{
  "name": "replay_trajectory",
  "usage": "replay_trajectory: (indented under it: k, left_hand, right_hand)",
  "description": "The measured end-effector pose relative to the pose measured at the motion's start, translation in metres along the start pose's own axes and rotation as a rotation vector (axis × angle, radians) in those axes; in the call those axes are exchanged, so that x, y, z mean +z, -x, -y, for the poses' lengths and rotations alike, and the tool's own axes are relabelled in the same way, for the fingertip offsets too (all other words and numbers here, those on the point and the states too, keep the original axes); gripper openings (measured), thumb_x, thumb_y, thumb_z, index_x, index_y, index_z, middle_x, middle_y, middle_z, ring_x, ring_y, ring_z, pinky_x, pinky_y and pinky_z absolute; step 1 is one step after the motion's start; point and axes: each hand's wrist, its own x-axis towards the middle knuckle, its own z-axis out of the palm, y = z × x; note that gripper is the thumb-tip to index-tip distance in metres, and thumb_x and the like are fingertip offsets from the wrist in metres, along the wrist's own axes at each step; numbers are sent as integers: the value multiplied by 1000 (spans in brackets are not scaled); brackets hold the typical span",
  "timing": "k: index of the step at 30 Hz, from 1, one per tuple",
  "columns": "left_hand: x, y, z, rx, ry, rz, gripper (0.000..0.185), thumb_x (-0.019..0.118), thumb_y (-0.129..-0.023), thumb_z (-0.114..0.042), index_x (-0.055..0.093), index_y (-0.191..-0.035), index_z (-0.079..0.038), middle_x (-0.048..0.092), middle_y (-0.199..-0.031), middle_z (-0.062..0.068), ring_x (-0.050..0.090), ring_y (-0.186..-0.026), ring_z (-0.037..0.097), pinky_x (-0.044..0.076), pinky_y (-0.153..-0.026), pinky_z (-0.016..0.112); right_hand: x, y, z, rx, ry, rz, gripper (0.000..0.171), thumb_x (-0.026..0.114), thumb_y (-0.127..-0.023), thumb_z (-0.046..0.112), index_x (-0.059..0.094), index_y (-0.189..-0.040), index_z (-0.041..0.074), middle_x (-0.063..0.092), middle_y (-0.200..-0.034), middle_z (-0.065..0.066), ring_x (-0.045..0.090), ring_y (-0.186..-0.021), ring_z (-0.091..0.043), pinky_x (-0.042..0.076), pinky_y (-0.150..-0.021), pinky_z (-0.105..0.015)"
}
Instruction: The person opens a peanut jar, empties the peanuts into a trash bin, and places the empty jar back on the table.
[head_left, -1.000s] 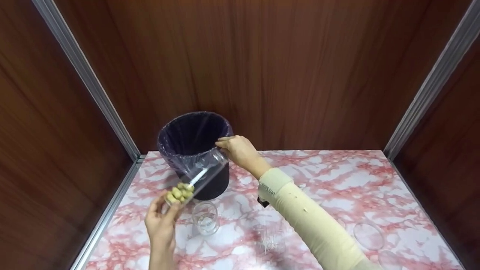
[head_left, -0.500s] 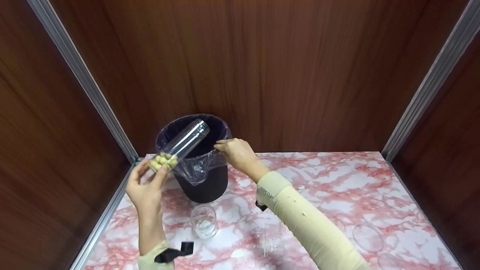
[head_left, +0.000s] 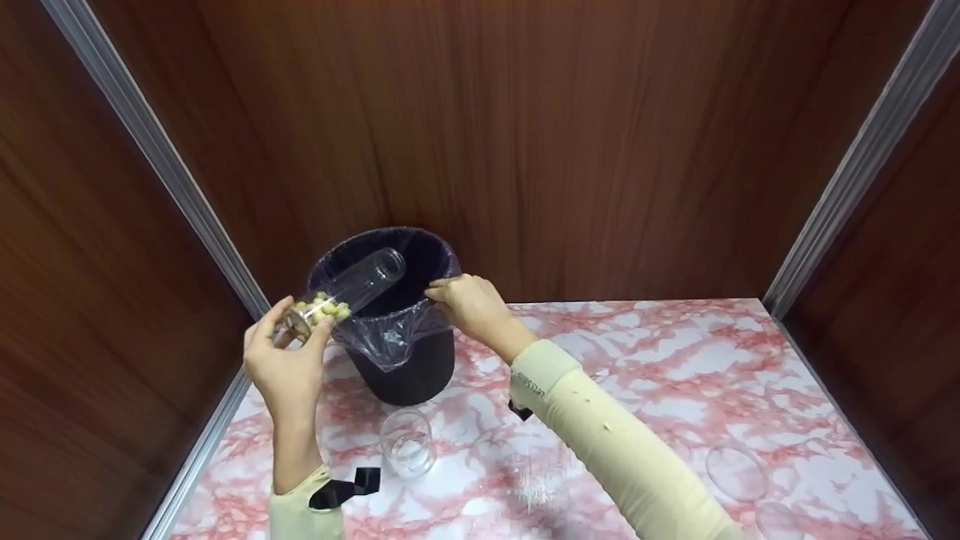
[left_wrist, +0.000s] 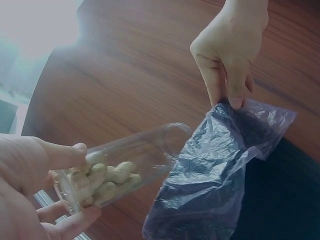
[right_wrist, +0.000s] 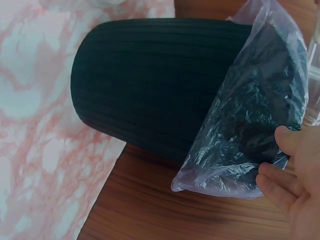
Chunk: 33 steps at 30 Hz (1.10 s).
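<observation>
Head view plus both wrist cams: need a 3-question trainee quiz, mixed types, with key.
1. True or false: the left hand holds the clear jar of peanuts upright on the table.
2. What does the right hand pinch? A) bin liner B) glass beaker C) bin base
3. The jar's open mouth points toward the ____.

Key: 1 false, it is tilted in the air; 2 A; 3 bin.

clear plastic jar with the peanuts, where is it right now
In the head view the clear plastic jar of peanuts is left of centre, gripped at its base by the left hand, its open mouth tilted over the black bag-lined bin.
</observation>
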Motion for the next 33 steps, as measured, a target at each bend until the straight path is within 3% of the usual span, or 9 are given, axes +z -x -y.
replay_trajectory:
  k: [4,8,16,22,33]
  left_hand:
    - [-2,-2,-6,53,-120,0,50,87,-71,-14,71,-119,-14,58,-108,8,64,-89,24,52,-71,18]
    - [-3,-5,-10,72,-180,4,51,88,-71,-16,71,-119,-16,59,-111,7,62,-89,21,47,-72,18]
    - [-5,-8,-12,91,-215,63,48,86,-73,-12,71,-119,-12,55,-130,13,61,-96,27,49,-85,35]
    - [-6,-9,-11,90,-248,85,50,86,-73,-13,70,-120,-14,62,-119,9,62,-95,27,49,-84,39]
    - [-8,-9,-11,91,-237,117,50,85,-74,-12,69,-121,-12,62,-115,11,62,-95,29,50,-85,39]
  right_hand:
    - [1,0,1,-3,-12,2,23,70,-87,5,76,-106,16,71,-110,3,69,-93,-21,57,-73,-40]
    - [3,0,0,-7,-27,-7,23,71,-86,4,76,-106,15,71,-109,4,69,-93,-21,56,-72,-41]
    - [2,1,-1,4,-31,8,26,70,-87,5,75,-110,17,70,-114,2,68,-96,-21,57,-73,-41]
    - [2,0,-2,0,-33,0,26,69,-87,5,75,-111,17,70,-114,2,68,-96,-21,57,-75,-40]
    - [4,2,-1,5,-41,-6,27,68,-87,2,75,-110,15,70,-114,0,68,-97,-21,56,-77,-39]
